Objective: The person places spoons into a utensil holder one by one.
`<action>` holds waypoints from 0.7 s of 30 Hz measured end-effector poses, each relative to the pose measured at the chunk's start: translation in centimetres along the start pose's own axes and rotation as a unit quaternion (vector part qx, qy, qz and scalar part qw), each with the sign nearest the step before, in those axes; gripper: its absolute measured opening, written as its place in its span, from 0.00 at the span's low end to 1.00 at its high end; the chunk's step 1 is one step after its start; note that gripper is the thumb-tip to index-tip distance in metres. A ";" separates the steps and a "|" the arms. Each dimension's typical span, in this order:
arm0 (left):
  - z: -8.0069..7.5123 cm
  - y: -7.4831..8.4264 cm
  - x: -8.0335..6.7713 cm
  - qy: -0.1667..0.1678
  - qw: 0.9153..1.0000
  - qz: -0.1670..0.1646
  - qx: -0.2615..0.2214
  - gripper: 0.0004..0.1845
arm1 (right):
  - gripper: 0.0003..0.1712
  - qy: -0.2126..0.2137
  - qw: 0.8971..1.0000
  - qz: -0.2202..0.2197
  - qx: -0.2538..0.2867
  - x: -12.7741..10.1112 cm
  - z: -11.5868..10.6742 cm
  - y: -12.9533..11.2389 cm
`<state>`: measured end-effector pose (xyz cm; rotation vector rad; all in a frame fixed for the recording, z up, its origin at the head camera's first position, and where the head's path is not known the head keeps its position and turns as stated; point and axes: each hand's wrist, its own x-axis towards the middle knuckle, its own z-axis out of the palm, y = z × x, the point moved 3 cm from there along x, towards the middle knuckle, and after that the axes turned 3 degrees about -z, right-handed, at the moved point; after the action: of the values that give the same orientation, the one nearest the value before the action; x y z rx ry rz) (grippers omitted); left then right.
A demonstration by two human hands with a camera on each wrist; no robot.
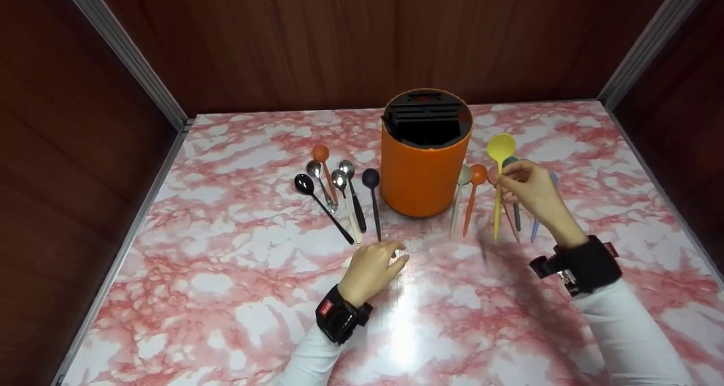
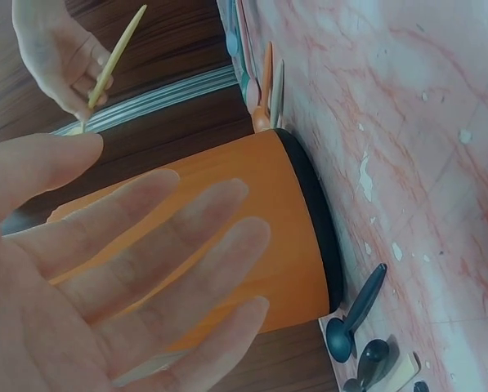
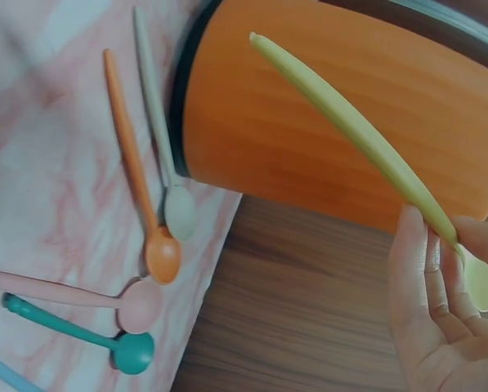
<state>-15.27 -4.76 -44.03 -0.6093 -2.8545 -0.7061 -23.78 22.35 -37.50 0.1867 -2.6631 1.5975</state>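
Yellow spoon point(image 1: 500, 171): your right hand point(image 1: 529, 191) pinches it near the bowl end, lifted off the worktop point(image 1: 226, 295), bowl up and handle pointing down toward you, just right of the orange holder point(image 1: 424, 165). From your right wrist its long handle crosses in front of the holder's wall, fingers point(image 3: 423, 286) curled round its neck. It looks like thin plastic: light, stiff but a little springy, smooth enough to swivel in a loose pinch, so a hold nearer the middle of the handle would likely steady it. Your left hand point(image 1: 373, 267) rests on the worktop before the holder, fingers relaxed and holding nothing. Beneath your right hand lie grey, orange, pink, teal and blue spoons point(image 1: 472, 196); left of the holder lies a cluster of metal and dark spoons point(image 1: 339, 191).
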 end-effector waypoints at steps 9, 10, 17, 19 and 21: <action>0.0 0.0 0.0 -0.004 1.000 0.001 0.002 0.12 | 0.14 0.022 0.999 -0.022 0.016 0.1 0.1 -2.1; 0.1 0.0 0.0 -0.005 1.000 0.001 0.001 0.12 | 0.14 0.026 0.999 -0.027 0.008 0.1 0.2 -2.4; 0.1 0.0 0.0 0.001 1.000 0.007 -0.006 0.12 | 0.12 0.022 0.998 -0.051 0.017 0.3 0.8 -4.8; 0.2 0.0 0.0 0.003 1.000 0.008 -0.006 0.12 | 0.12 0.019 0.998 -0.057 0.019 0.3 0.9 -5.4; 0.2 0.1 0.0 0.004 1.000 0.008 -0.007 0.12 | 0.12 0.015 0.998 -0.058 0.025 0.4 1.0 -5.8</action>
<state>-15.22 -4.63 -44.14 -0.6299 -2.8365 -0.7255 -23.46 18.75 -32.81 0.3090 -2.5407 1.6184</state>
